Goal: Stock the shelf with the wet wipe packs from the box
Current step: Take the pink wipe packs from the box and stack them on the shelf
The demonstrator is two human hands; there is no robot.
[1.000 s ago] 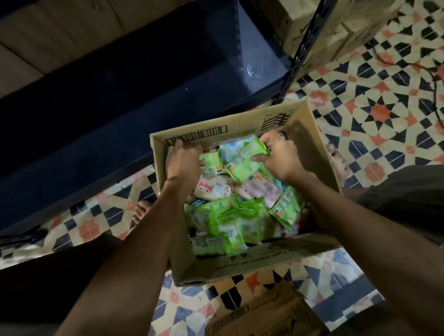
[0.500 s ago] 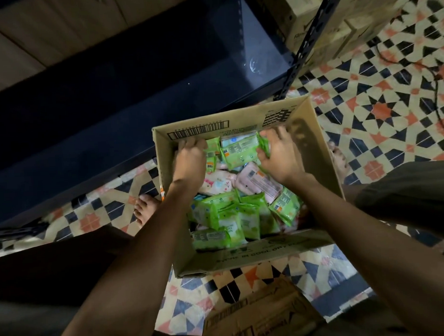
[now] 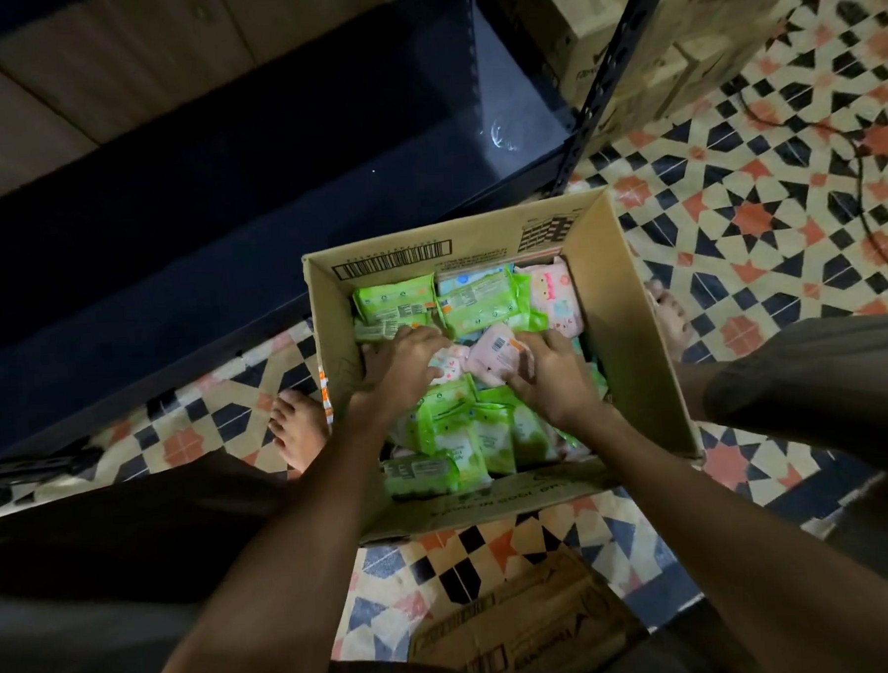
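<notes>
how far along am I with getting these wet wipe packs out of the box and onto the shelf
Done: nothing visible; the dark shelf shows no packs. In hand: the left hand and right hand are both down in the box, on the pink packs in the middle, with none lifted out yet. Left: nearly everything, since green packs and more pink ones fill the box.

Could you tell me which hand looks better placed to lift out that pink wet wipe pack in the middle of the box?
Probably the right hand: its fingers already lie on the pink wet wipe pack.
</notes>
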